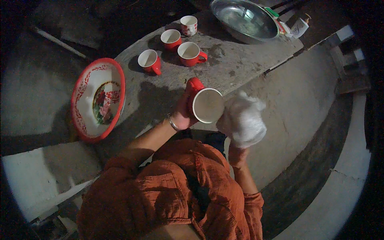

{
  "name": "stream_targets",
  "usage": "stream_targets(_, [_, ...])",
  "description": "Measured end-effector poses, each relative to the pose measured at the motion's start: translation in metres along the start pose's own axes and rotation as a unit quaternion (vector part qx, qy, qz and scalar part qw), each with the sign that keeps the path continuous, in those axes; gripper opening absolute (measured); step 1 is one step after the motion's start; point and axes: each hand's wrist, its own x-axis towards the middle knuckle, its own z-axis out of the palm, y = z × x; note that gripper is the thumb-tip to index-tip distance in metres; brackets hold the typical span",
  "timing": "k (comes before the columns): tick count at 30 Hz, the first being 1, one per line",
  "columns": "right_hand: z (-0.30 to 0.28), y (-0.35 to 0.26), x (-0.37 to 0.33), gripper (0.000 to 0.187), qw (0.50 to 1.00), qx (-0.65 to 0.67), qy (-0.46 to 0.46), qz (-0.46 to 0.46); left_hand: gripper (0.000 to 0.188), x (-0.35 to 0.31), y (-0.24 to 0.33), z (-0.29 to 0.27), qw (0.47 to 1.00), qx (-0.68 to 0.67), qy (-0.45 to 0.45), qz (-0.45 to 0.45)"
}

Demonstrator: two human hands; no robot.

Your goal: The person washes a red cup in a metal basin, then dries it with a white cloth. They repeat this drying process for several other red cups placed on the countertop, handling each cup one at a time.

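A red mug (208, 106) with a white inside is in my left hand (184, 115), its mouth tipped toward me and its handle on the far side. My fingers are wrapped round its left side, partly hidden behind it. Close by on the right, a bunched white cloth (246, 122) is gripped in my right hand (239, 156), and it covers most of the fingers. The cloth is beside the mug's rim; whether they touch I cannot tell. Beyond them on the grey slab stand red mugs (149, 61), (171, 39), (191, 54) and a white patterned mug (189, 26).
At the left edge of the grey slab (236, 66) rests a large red-rimmed white basin (84, 124) with a flower pattern. A wide metal bowl (250, 36) stands at the far right. Next to it is a white pump bottle (300, 28). A pale floor lies below the slab's right edge.
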Motion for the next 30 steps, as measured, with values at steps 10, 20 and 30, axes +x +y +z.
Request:
stream_targets(10, [0.015,0.011,0.044,0.061,0.972,-0.22,0.059,0.062,0.046,-0.001,-0.007,0.015,0.99,0.121,0.041,0.055])
stream_targets(20, [-0.028,0.045,0.04,0.037,0.874,-0.485,-0.036,0.009,0.031,-0.005,0.0,0.029,0.832,0.514,0.038,0.203])
stream_targets(30, [-0.008,0.055,0.039,0.027,0.971,-0.007,0.133,0.2,0.038,0.0,0.005,0.056,0.665,0.627,-0.024,0.405])
